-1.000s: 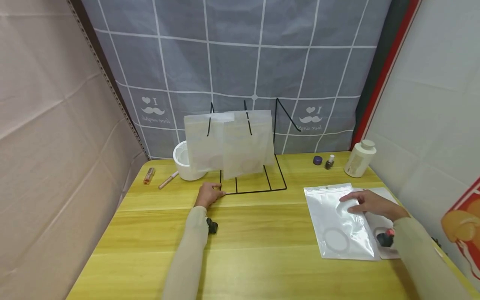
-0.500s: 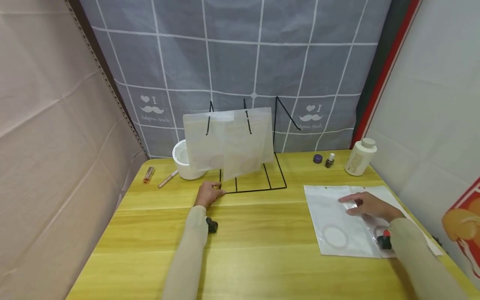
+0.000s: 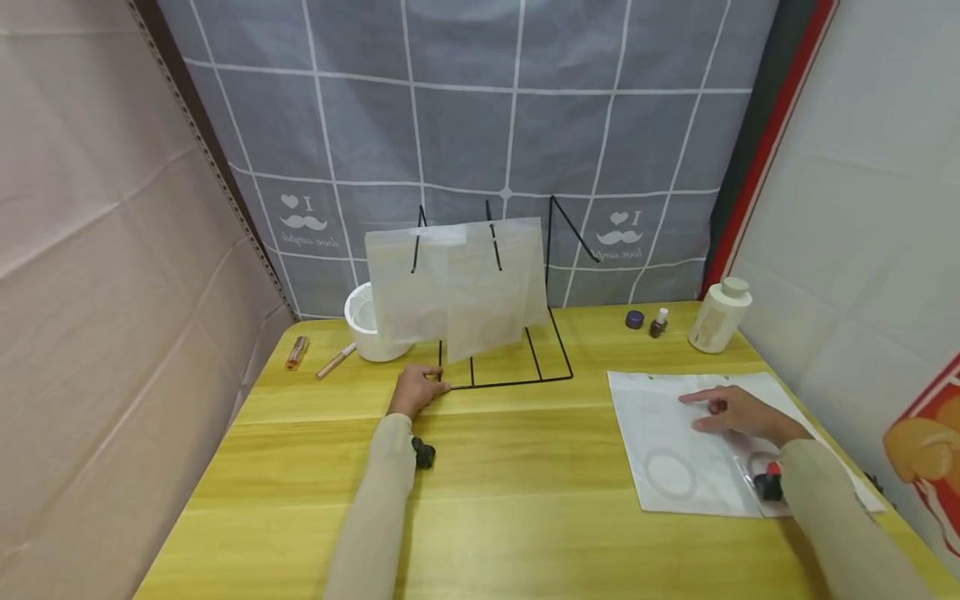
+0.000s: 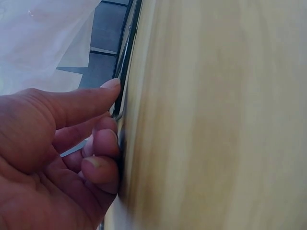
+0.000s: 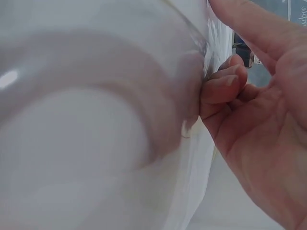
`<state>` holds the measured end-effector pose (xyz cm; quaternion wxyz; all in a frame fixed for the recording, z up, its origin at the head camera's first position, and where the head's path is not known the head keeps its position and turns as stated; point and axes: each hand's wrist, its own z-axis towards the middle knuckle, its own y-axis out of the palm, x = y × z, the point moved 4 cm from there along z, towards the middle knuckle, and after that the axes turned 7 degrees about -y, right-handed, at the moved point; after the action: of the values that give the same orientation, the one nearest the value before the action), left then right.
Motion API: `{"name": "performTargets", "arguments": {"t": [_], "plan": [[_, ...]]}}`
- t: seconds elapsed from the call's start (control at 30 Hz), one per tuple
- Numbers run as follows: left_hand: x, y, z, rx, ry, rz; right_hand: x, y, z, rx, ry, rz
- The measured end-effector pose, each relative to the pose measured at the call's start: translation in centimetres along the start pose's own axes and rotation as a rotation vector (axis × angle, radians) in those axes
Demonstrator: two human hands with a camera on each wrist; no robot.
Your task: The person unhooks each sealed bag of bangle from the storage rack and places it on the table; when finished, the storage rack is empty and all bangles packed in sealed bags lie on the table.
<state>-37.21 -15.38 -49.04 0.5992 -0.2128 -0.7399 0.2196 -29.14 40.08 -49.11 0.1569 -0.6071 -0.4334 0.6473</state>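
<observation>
My left hand (image 3: 417, 389) pinches the front left corner of a black wire rack (image 3: 517, 383) between thumb and fingers; the left wrist view shows the thumb (image 4: 108, 88) on the dark wire. Thin translucent white bags (image 3: 487, 283) hang from the rack's hooks. At the right, my right hand (image 3: 742, 412) rests on flat white and clear plastic pouches (image 3: 660, 442) lying side by side. Its index finger points left and the other fingers bend under. In the right wrist view the bent fingers (image 5: 223, 91) touch the clear pouch (image 5: 105, 191), which carries a ring shape.
A white round container (image 3: 378, 346) stands behind the bags. Left of it lie a lipstick-like tube (image 3: 297, 353) and a slim pink-and-white tube (image 3: 335, 362). Back right are a purple lid (image 3: 634, 319), a nail polish bottle (image 3: 658, 323) and a white bottle (image 3: 716, 321).
The pouches under my right hand lie flatter and have lost their bright glare; the hand has shifted very slightly. My left hand stays on the rack corner.
</observation>
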Motion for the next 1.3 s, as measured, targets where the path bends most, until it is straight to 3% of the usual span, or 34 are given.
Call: {"name": "performTargets", "arguments": {"t": [0.1, 0.2, 0.4, 0.8, 1.1, 1.3], "plan": [[-0.1, -0.1, 0.1, 0.014, 0.003, 0.008, -0.1, -0.2, 0.2, 0.013, 0.006, -0.003], [-0.3, -0.1, 0.1, -0.006, -0.012, -0.014, -0.9, -0.8, 0.5, 0.079, -0.028, -0.027], [-0.2, -0.6, 0.1, 0.005, -0.017, -0.007, -5.8, -0.8, 3.5, 0.193, -0.091, -0.056], [0.2, -0.7, -0.2, 0.028, -0.012, -0.025, -15.4, 4.3, 13.2, 0.319, -0.342, 0.344], [0.1, -0.3, -0.2, 0.02, -0.001, -0.037, -21.4, 4.7, 17.4, 0.439, -0.418, 0.396], [-0.1, 0.2, -0.2, 0.018, -0.02, -0.037, -23.3, 4.5, 18.6, 0.492, -0.435, 0.44]]}}
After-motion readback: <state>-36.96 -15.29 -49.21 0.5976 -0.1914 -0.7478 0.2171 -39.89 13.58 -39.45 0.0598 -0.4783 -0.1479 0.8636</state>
